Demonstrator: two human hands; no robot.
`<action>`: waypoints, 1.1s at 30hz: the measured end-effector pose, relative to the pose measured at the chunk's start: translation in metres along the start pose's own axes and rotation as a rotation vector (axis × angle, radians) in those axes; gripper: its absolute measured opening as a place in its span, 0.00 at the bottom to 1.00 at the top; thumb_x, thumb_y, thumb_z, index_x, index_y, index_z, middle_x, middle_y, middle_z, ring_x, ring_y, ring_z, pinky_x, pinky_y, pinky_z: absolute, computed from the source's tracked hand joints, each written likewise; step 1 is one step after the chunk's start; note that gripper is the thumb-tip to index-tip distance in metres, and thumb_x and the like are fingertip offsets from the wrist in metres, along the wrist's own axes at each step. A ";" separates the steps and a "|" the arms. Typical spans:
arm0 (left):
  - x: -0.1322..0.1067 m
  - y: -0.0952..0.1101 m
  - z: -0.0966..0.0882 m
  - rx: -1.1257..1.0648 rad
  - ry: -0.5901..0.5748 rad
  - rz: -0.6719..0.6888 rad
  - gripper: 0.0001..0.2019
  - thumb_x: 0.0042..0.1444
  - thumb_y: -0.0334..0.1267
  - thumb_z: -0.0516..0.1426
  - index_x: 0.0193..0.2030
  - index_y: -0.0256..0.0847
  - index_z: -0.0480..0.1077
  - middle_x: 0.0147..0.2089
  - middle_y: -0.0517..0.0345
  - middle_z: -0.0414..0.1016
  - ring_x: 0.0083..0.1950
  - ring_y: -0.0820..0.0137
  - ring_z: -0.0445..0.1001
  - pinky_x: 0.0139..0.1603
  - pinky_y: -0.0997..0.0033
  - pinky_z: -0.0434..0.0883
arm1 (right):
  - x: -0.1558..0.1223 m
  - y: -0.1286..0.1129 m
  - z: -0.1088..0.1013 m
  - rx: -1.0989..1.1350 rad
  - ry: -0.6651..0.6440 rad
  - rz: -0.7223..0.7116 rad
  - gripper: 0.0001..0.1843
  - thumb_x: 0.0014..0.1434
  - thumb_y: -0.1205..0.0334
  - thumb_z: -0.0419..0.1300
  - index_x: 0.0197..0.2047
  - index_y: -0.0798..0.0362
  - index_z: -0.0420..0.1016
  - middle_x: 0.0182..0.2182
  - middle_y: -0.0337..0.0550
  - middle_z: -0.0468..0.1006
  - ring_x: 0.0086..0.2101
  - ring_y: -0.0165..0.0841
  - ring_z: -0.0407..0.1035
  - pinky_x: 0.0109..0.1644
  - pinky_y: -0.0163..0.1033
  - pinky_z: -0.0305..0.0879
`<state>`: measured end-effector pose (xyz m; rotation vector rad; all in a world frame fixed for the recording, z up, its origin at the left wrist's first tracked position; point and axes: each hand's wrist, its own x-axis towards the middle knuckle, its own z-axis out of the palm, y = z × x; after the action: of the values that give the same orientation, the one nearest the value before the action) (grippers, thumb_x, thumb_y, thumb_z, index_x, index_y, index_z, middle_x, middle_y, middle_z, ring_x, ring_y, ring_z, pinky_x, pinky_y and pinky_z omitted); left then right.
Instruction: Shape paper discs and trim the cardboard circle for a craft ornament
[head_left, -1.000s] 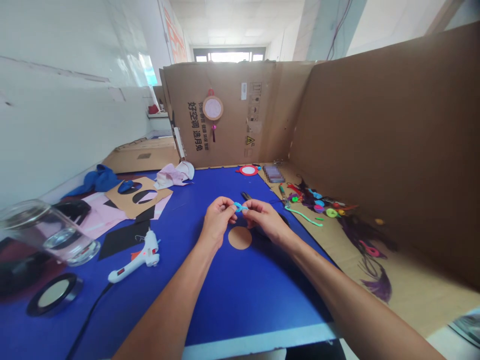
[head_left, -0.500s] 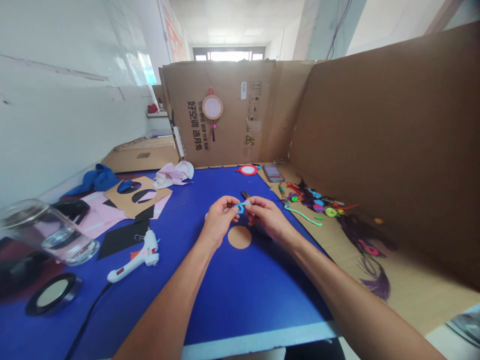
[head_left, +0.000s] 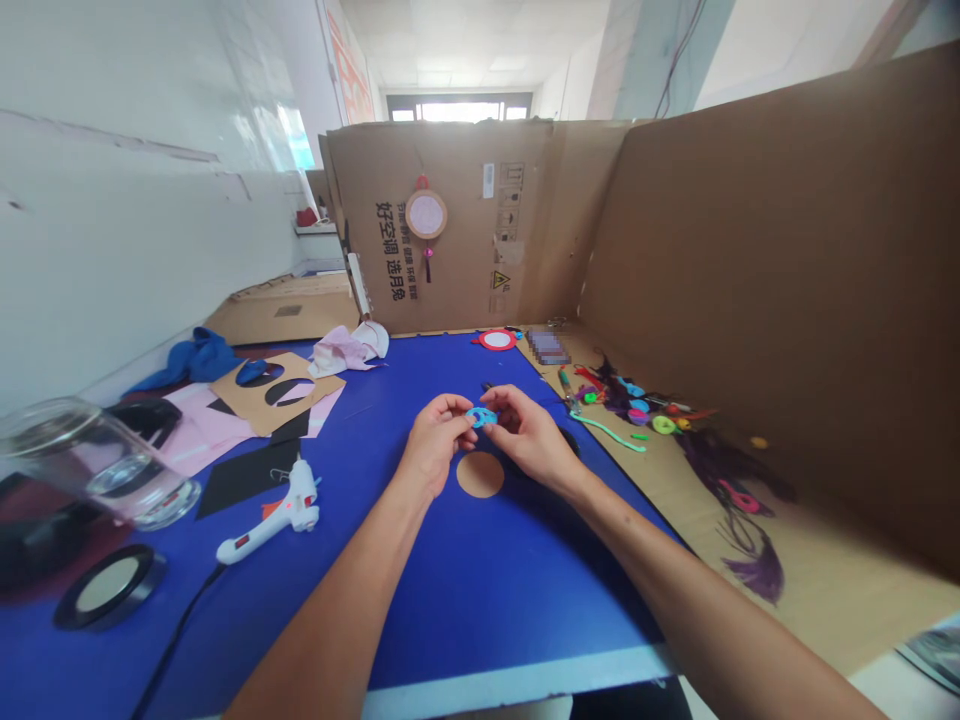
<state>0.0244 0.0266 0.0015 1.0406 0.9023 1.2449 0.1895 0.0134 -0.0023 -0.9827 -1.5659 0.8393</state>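
Observation:
Between my two hands is a light-blue pipe cleaner [head_left: 482,416], curled into a small loop above the blue table [head_left: 450,600]. My left hand [head_left: 442,437] pinches its left side between thumb and fingertips. On the other side, my right hand [head_left: 525,428] grips its right edge, fingers bent around it. Just below the hands, a round tan cardboard disc [head_left: 481,475] lies flat on the table. A dark tool, mostly hidden, shows behind my right hand.
Left lie a white glue gun [head_left: 277,515], black sheets [head_left: 244,480], cut cardboard [head_left: 277,390], a glass jar [head_left: 112,465] and a tape roll [head_left: 109,590]. Right, a cardboard strip holds a green pipe cleaner [head_left: 611,432] and purple tassels [head_left: 757,570]. Cardboard walls [head_left: 525,230] stand behind.
The light-blue strand's end, held out to the right before, now lies curled in against the loop. My right hand has shifted slightly left, its fingers more bent.

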 end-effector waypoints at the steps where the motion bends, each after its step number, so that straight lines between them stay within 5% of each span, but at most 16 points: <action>1: 0.000 0.000 0.000 -0.011 -0.001 -0.015 0.14 0.43 0.34 0.67 0.38 0.40 0.73 0.27 0.63 0.73 0.25 0.76 0.70 0.26 0.77 0.67 | -0.001 -0.001 0.001 -0.054 -0.007 -0.042 0.14 0.58 0.59 0.66 0.48 0.45 0.78 0.42 0.42 0.79 0.37 0.34 0.69 0.41 0.38 0.66; 5: -0.001 0.001 0.001 -0.031 -0.027 -0.026 0.12 0.46 0.37 0.67 0.37 0.40 0.73 0.28 0.61 0.73 0.25 0.76 0.71 0.26 0.77 0.67 | -0.002 0.000 0.001 -0.099 -0.009 -0.062 0.06 0.61 0.57 0.65 0.41 0.47 0.81 0.39 0.43 0.79 0.36 0.35 0.69 0.43 0.40 0.66; 10: -0.004 0.003 0.005 0.113 -0.039 0.062 0.11 0.50 0.40 0.66 0.39 0.39 0.77 0.32 0.59 0.76 0.28 0.75 0.73 0.29 0.76 0.70 | 0.004 0.008 -0.002 0.256 -0.049 0.246 0.20 0.55 0.43 0.70 0.38 0.51 0.78 0.27 0.39 0.75 0.27 0.31 0.66 0.33 0.37 0.65; 14: -0.003 0.001 0.005 0.232 -0.004 0.089 0.09 0.51 0.40 0.66 0.37 0.38 0.77 0.30 0.58 0.77 0.27 0.75 0.72 0.29 0.76 0.70 | 0.005 0.011 -0.004 0.350 -0.101 0.318 0.22 0.53 0.42 0.72 0.37 0.52 0.79 0.29 0.40 0.78 0.26 0.29 0.67 0.33 0.36 0.65; 27: 0.000 0.002 0.000 -0.088 -0.015 -0.055 0.15 0.42 0.40 0.72 0.33 0.37 0.75 0.27 0.59 0.74 0.26 0.76 0.70 0.28 0.76 0.68 | 0.006 0.008 -0.005 0.376 -0.097 0.320 0.23 0.52 0.41 0.73 0.34 0.52 0.78 0.29 0.39 0.77 0.28 0.29 0.68 0.35 0.37 0.66; 33: 0.001 0.001 0.001 -0.037 0.024 -0.021 0.14 0.44 0.40 0.72 0.32 0.38 0.74 0.26 0.60 0.74 0.25 0.76 0.70 0.27 0.77 0.67 | 0.006 0.008 -0.004 0.329 -0.105 0.255 0.21 0.51 0.44 0.75 0.39 0.51 0.78 0.30 0.37 0.77 0.27 0.29 0.67 0.33 0.37 0.65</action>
<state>0.0250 0.0271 0.0030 0.9866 0.9035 1.2538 0.1939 0.0217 -0.0062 -0.9178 -1.3485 1.2991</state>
